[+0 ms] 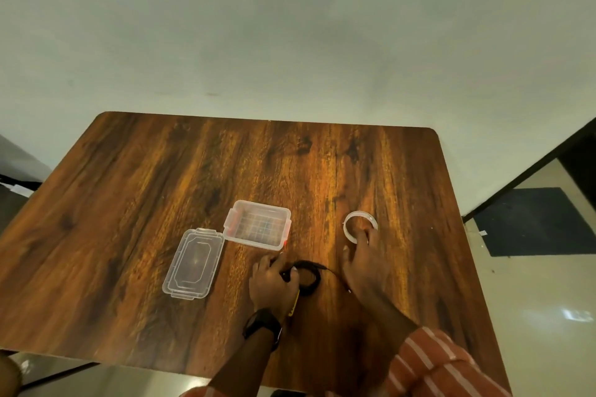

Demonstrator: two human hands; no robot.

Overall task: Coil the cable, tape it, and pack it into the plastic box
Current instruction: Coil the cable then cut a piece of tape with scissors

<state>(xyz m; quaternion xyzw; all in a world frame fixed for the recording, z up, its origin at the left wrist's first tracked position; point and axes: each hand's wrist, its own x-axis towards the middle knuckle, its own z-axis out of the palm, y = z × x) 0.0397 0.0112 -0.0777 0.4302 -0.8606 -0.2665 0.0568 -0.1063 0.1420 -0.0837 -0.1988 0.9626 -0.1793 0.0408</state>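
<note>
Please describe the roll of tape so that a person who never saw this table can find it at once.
On the wooden table, look right of the open plastic box, beyond the black coiled cable. The tape roll lies flat under the right hand's fingertips. It is the only clear, thin ring there.

No legible text or labels

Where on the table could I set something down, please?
Bare table lies left of the lid and beyond the plastic box. It is crowded near the front: left hand on the cable, right hand at the tape roll.
</note>
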